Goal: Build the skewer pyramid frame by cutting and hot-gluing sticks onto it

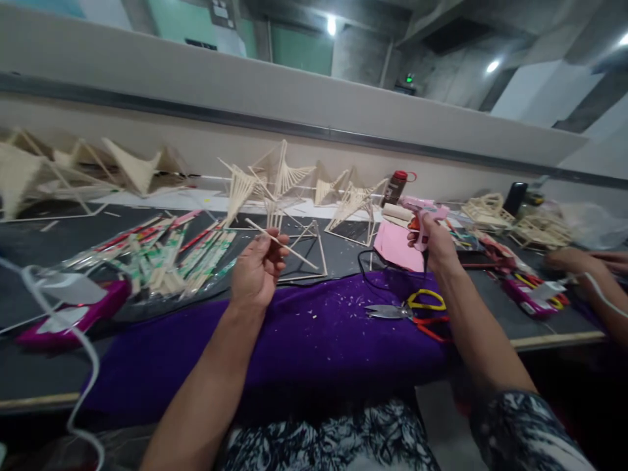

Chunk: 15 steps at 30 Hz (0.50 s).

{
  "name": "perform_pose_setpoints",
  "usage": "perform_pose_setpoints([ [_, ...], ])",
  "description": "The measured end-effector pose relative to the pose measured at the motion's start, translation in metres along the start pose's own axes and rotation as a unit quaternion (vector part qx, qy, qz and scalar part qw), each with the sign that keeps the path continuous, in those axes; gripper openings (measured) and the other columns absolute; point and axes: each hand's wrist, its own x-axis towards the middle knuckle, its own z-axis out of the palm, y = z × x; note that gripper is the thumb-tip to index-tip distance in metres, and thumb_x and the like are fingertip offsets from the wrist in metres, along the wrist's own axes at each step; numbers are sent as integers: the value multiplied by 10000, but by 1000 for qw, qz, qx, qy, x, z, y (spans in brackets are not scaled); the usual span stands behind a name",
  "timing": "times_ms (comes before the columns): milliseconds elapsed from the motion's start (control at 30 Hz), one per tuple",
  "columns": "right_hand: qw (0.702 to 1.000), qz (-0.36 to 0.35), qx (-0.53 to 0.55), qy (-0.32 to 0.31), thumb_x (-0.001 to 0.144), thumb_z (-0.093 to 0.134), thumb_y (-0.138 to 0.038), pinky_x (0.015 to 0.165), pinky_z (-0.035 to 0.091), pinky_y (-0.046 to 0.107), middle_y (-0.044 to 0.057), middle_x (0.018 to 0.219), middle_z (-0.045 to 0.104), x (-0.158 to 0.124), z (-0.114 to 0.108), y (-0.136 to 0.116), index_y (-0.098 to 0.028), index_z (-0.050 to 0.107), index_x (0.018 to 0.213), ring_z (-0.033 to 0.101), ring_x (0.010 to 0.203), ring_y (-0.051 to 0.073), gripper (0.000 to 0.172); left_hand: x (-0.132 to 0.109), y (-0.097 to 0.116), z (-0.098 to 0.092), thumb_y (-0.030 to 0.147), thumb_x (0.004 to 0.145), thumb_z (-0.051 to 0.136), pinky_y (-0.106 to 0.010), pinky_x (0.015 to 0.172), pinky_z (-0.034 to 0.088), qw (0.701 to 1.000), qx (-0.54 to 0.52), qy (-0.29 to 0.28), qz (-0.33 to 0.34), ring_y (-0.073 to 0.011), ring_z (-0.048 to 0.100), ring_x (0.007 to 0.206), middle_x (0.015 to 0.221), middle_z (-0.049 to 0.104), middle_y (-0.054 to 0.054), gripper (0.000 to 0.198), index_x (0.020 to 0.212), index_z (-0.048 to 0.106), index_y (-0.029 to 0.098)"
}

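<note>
Between the fingertips of my left hand is a thin wooden stick, slanting down to the right. My right hand grips a pink glue gun, its nozzle toward the left. A small frame of joined sticks stands on the table just behind the held stick. Scissors with one yellow and one red handle lie with their blades apart on a purple cloth, below my right hand. Small wood bits are scattered over the cloth.
Packs of wrapped chopsticks lie to the left. Stick models line the wall, near a dark bottle with a red lid. Magenta power strips sit at both sides. A pink sheet lies centre right. Another person's hand is far right.
</note>
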Motion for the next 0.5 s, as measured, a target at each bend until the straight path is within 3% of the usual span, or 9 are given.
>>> perform_pose_setpoints([
  [67,996,49,-65,20,739,590,-492,390,400,183,-30,619,547,14,-19,7,-189,552,860,485,448,73,329,-1,0,2,222,778,608,-128,372,400,1000,8,-12,3,-66,584,506,711,677,-17,107,846,635,144],
  [200,987,95,-131,-13,666,678,-416,379,345,185,-4,583,566,26,-42,28,-147,592,779,466,444,74,304,-4,-2,4,231,753,635,-128,364,388,999,29,-22,4,-65,578,499,714,678,-17,129,843,641,139],
  [500,956,114,-269,-21,650,639,-365,403,289,201,-30,473,509,37,-42,59,-143,568,614,383,409,66,236,-3,-8,3,237,746,651,-129,392,413,998,52,-43,-3,-66,586,513,726,682,-30,133,831,656,134],
])
